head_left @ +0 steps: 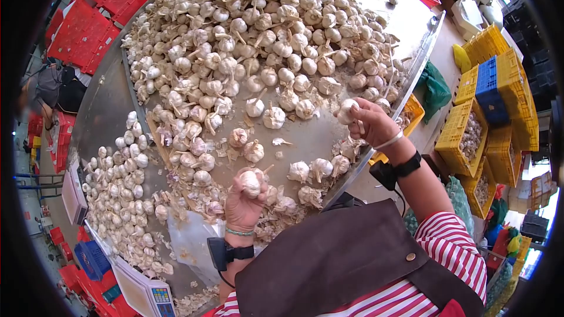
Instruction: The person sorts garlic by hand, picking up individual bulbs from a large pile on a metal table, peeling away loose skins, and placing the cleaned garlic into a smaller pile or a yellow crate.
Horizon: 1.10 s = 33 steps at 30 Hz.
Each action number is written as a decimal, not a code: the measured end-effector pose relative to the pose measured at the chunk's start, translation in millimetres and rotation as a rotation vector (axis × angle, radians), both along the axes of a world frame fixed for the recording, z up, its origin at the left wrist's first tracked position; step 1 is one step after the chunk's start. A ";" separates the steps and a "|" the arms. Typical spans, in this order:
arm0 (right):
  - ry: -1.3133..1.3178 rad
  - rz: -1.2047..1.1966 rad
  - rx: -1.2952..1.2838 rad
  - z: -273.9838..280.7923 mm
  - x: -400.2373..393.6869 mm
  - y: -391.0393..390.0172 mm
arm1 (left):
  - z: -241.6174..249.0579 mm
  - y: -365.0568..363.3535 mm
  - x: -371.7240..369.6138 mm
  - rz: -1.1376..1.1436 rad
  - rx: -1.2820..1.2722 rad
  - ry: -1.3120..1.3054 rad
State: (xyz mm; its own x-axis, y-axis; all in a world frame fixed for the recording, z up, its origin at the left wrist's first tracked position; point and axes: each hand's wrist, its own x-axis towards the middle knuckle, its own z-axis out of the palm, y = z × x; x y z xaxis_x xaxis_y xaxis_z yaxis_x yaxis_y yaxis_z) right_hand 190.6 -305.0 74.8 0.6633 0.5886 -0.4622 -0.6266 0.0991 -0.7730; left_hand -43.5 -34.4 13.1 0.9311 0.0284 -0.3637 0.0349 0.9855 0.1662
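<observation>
The room I look out on is crowded: red crates [88, 36] stand beyond the bench on the left, and yellow crates [437, 141] are stacked on the right around a blue crate [492, 93], some holding garlic. A person [49, 89] is at the far left edge.

The metal bench [317, 141] fills the middle, its surface shiny at the top right and strewn with papery skins nearer me. A large heap of garlic bulbs [252, 41] covers its far part; a smaller pile of whiter bulbs [120, 199] lies on the left, past a thin strip [157, 141]. Below me are a dark apron [335, 252] and a striped sleeve [451, 238]. A digital scale [138, 287] sits at the lower left, near a clear plastic sheet [191, 243] on the bench.

My left hand [244, 202] has its grip closed around one garlic bulb [250, 184], palm up above the skins. My right hand [371, 122] grips another bulb [348, 111] between thumb and fingers, above the bench's right side.
</observation>
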 end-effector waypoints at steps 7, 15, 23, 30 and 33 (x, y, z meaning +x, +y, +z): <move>0.092 -0.428 0.344 -33.3 -6.5 -94.2 | 33.7 -28.1 33.3 -0.121 0.029 -0.174; 0.314 -0.742 0.601 -57.7 -2.4 -156.2 | 42.8 -35.7 25.8 -0.135 0.414 -0.169; -0.056 -0.164 0.053 -10.5 -71.3 -17.4 | 39.4 -36.7 8.5 -0.129 0.556 -0.282; -0.146 0.375 -0.063 -11.7 -108.3 36.8 | 40.3 -42.3 -11.3 -0.066 0.242 -0.075; -0.465 0.363 -0.267 -29.1 -104.5 35.0 | 33.7 -26.2 -24.7 0.048 0.123 0.011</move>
State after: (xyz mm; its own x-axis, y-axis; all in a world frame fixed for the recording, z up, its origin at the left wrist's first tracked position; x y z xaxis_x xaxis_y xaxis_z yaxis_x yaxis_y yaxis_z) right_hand 86.1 -270.0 45.6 0.6100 0.7177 -0.3360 -0.1783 -0.2888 -0.9406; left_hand -68.3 -60.6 46.8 0.9234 0.1178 -0.3652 -0.0095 0.9584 0.2853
